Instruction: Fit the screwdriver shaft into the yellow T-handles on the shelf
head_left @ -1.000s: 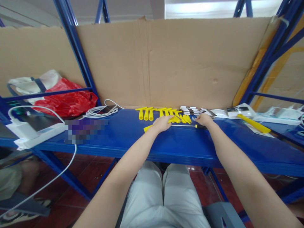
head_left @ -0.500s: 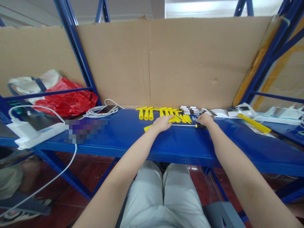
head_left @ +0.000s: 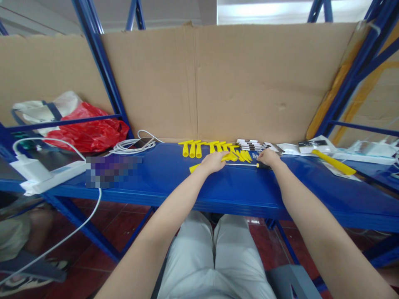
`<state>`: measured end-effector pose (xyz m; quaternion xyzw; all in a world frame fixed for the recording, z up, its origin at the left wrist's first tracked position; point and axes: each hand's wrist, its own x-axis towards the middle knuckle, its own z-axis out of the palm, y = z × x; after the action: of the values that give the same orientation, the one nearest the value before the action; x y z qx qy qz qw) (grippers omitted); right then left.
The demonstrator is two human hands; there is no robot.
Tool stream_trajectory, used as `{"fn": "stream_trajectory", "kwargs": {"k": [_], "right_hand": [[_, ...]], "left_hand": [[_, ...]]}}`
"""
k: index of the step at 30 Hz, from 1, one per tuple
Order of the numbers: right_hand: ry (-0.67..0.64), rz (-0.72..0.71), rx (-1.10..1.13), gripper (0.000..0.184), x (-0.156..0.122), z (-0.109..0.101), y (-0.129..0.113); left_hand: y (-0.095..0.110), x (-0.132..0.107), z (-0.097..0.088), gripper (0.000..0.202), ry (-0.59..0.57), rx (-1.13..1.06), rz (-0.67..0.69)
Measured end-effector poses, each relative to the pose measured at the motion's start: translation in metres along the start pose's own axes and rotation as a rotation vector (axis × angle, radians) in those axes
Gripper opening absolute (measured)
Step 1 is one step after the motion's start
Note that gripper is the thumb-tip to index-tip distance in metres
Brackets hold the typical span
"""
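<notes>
My left hand (head_left: 214, 162) is closed around a yellow T-shaped plastic handle (head_left: 195, 168); its tube end sticks out on the left and its flat head on the right. My right hand (head_left: 268, 158) is pinched low over the tabletop, beside some tiny bits (head_left: 254, 155) too small to name. Whatever its fingertips hold is hidden. Just beneath it lies a screwdriver (head_left: 262, 165) with a black and yellow grip, its thin shaft pointing left towards my left hand. Small yellow wedge-shaped pieces (head_left: 245, 155) lie between the hands.
Behind the hands, several yellow T-shaped handles (head_left: 192, 149) stand in a row. Small black-and-white packs (head_left: 249, 144) are stacked beside them. A long yellow-handled tool (head_left: 335, 162) lies right; coiled white cable (head_left: 132, 146) and a power strip (head_left: 59, 174) lie left. Cardboard (head_left: 237, 83) backs the blue table (head_left: 168, 178).
My right hand's fingertips have shifted very slightly to the left. My left hand keeps its hold on the yellow handle.
</notes>
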<state>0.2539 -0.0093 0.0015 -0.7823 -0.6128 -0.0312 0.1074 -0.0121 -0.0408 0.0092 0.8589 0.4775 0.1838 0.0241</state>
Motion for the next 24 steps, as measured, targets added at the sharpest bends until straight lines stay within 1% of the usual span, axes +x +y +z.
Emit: {"fn": "stream_trajectory", "kwargs": {"k": [7, 11, 14, 16, 21, 22, 24], "right_hand": [[-0.004, -0.011, -0.070, 0.021, -0.001, -0.001, -0.006], [-0.009, -0.002, -0.102, 0.027, -0.003, -0.003, -0.011], [-0.007, -0.031, -0.113, 0.033, -0.003, -0.002, -0.012], [0.001, -0.047, -0.107, 0.037, 0.000, 0.001, -0.010], [0.039, -0.105, -0.054, 0.035, 0.012, 0.009, -0.001], [0.033, -0.107, -0.051, 0.034, 0.014, 0.010, 0.001], [0.015, -0.102, -0.056, 0.032, 0.017, 0.012, 0.002]], "left_hand": [[-0.001, 0.002, 0.002, 0.056, 0.015, -0.051, 0.030], [0.000, 0.013, 0.002, 0.057, 0.044, -0.182, 0.064], [0.006, 0.026, -0.003, 0.051, 0.089, -0.324, 0.090], [0.011, 0.033, -0.009, 0.044, 0.094, -0.424, 0.050], [0.021, 0.041, -0.017, 0.020, 0.091, -0.769, -0.177], [0.021, 0.041, -0.017, 0.017, 0.091, -0.844, -0.210], [0.020, 0.041, -0.016, 0.019, 0.082, -0.993, -0.258]]}}
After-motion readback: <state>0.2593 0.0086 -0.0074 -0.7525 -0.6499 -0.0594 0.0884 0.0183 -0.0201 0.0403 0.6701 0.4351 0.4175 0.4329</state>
